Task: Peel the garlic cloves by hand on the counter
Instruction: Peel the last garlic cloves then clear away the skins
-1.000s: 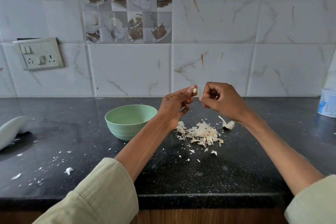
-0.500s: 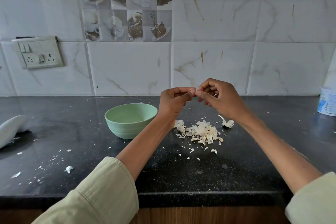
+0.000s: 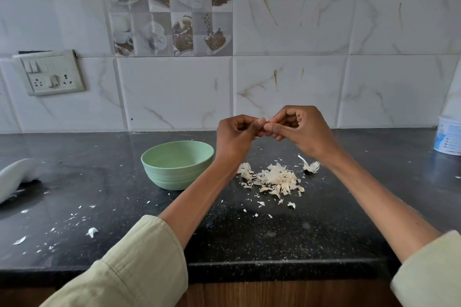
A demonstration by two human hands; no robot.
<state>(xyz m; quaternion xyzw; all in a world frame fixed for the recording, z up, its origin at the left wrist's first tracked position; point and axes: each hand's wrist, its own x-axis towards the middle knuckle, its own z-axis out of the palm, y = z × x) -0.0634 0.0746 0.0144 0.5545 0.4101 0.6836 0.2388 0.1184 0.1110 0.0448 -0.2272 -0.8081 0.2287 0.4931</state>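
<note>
Black speckled stone forms the worktop (image 3: 287, 239), dusted with pale flecks. Above it, the left hand (image 3: 234, 138) and right hand (image 3: 303, 129) meet fingertip to fingertip, each grip curled tight and pinching something tiny between them; only a pale sliver shows at the contact, presumably the garlic clove (image 3: 264, 122), mostly hidden by the fingers. Below lies one loose heap of papery, cream peels (image 3: 273, 179), with a separate husk with a stem (image 3: 310, 166) just beside the right wrist. One smooth, round mint-green bowl (image 3: 177, 163) stands left of the heap; its inside looks bare. A white object (image 3: 15, 178) is cut off at the left edge, and a white tub (image 3: 450, 136) at the right.
</note>
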